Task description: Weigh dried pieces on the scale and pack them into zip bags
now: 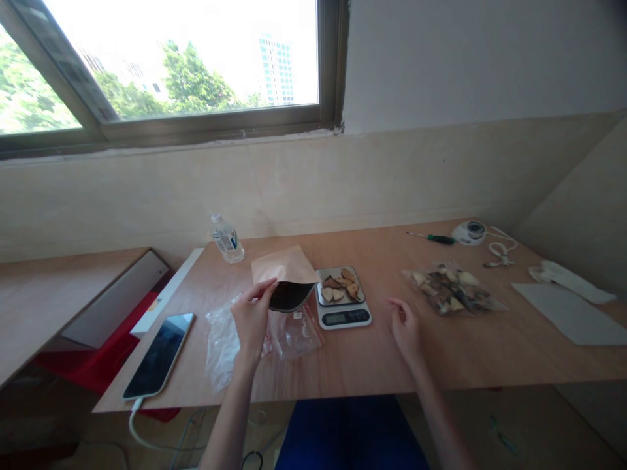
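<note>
My left hand pinches the edge of a brown kraft paper bag. The bag's mouth gapes toward me and shows a dark inside. Just right of it stands a small digital scale, with several dried brown and cream slices lying on its square plate. My right hand is over the table to the right of the scale, fingers loosely bent and apart, with nothing visible in them. Farther right lies a clear plastic bag of dried slices. Below the paper bag are crumpled clear plastic bags.
A water bottle stands near the wall. On the left lies a phone with a white cable. Toward the right back are a green-handled screwdriver, a white camera, and a white sheet.
</note>
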{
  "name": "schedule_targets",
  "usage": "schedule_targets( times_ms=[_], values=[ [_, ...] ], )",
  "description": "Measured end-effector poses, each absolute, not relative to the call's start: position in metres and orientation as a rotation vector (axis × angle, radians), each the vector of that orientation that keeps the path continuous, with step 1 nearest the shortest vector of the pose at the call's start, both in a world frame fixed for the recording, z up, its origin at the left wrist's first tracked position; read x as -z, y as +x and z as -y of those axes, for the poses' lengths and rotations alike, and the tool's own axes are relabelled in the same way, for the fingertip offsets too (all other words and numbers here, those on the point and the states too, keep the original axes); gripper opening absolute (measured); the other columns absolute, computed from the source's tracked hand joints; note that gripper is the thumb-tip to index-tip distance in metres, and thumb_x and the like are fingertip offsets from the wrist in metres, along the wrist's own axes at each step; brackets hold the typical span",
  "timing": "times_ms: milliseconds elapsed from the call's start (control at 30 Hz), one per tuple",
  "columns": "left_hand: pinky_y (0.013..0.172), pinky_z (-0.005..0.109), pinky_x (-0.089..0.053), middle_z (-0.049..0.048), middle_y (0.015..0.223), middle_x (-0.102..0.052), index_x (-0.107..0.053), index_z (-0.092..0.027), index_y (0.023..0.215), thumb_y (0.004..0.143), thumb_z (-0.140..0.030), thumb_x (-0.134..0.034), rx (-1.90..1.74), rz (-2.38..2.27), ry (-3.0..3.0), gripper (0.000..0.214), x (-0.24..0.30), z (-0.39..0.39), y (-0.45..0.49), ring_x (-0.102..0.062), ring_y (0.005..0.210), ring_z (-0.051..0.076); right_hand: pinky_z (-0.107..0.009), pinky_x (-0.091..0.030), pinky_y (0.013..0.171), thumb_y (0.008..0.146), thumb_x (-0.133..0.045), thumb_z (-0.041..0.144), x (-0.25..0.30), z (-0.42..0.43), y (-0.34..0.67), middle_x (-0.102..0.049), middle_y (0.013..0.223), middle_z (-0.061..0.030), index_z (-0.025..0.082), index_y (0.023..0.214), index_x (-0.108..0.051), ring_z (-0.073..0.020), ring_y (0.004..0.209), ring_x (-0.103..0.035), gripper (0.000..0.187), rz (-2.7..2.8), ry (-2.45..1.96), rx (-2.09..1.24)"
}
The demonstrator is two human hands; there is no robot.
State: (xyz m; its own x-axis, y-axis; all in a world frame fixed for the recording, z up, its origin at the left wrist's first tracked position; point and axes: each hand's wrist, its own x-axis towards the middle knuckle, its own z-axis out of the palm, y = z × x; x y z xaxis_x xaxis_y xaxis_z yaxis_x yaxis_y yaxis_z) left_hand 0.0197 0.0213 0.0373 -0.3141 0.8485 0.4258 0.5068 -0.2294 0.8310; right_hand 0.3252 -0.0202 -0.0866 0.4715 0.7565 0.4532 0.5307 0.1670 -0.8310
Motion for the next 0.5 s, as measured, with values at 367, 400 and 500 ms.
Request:
schedule_targets(
  times_ms=[367,400,500],
  values=[
    [0.072,0.027,-0.048,0.0008,0.085,-0.074,-0.073,-0.026,0.088,0.077,-0.041,-0.059,-1.481,-1.816,1.690,0.024,-0.023,-0.035,0.002,-0.067,0.078,0.019,-0.038,-0.047,0.074,0.085,-0.040,0.029,0.082,0.024,0.323,-0.064,0.092,-0.0112,0.017,0.092,-0.061,-0.0235,0.087,-0.059,0.026,1.202,-1.510,-0.212],
    [0.071,0.027,-0.048,0.0013,0.084,-0.074,-0.073,-0.026,0.089,0.077,-0.040,-0.058,-1.446,-1.863,1.710,0.024,-0.019,-0.037,-0.003,-0.068,0.078,0.019,-0.037,-0.047,0.074,0.086,-0.040,0.029,0.080,0.026,0.320,-0.064,0.092,-0.0108,0.017,0.093,-0.061,-0.0232,0.086,-0.058,0.025,1.222,-1.512,-0.208],
    [0.065,0.029,-0.047,0.0046,0.081,-0.073,-0.073,-0.025,0.091,0.080,-0.035,-0.053,-1.307,-2.072,1.784,0.024,-0.006,-0.041,-0.018,-0.067,0.075,0.022,-0.036,-0.048,0.073,0.087,-0.042,0.028,0.070,0.033,0.305,-0.063,0.091,-0.0093,0.019,0.094,-0.062,-0.0223,0.085,-0.058,0.023,1.314,-1.487,-0.235]
  ],
)
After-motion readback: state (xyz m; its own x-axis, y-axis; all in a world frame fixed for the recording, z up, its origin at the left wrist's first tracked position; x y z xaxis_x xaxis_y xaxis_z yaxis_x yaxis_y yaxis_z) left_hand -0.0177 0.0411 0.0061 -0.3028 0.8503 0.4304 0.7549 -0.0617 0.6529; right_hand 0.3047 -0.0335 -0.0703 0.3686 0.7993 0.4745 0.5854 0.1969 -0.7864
